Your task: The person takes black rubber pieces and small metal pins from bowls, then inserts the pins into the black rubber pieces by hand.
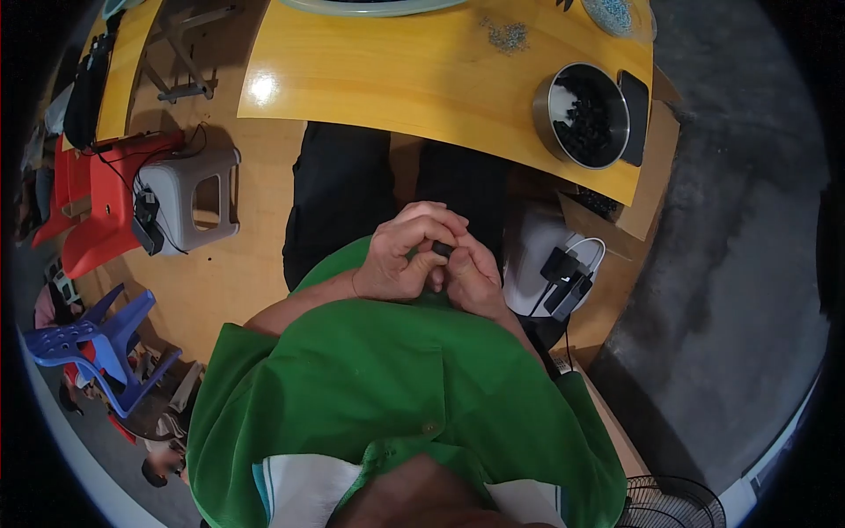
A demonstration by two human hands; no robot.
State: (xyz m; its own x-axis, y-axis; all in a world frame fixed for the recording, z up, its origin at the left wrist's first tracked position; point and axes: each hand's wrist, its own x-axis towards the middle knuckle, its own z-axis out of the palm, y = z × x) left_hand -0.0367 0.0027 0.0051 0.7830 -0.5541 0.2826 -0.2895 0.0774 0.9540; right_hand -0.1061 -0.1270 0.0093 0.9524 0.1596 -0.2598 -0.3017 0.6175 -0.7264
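Close in front of my green shirt, both hands meet over my lap. My left hand (400, 253) is closed, its thumb and fingers pinching a small dark piece (442, 249). From the other side my right hand (473, 275) also grips this piece with its thumb and curled fingers. Most of it is hidden by the fingertips, so I cannot make out its kind. On the table's right side, a steel bowl (544, 123) holds many small black pieces (588, 123) and something white.
A dark phone (633, 114) lies beside the bowl on the yellow table (370, 75). Farther back are a scatter of tiny silvery bits (508, 37) and a dish of small bluish bits (613, 16). Chargers (568, 282) rest on a stool at right. Grey stool (180, 207) and red chair (106, 207) stand left.
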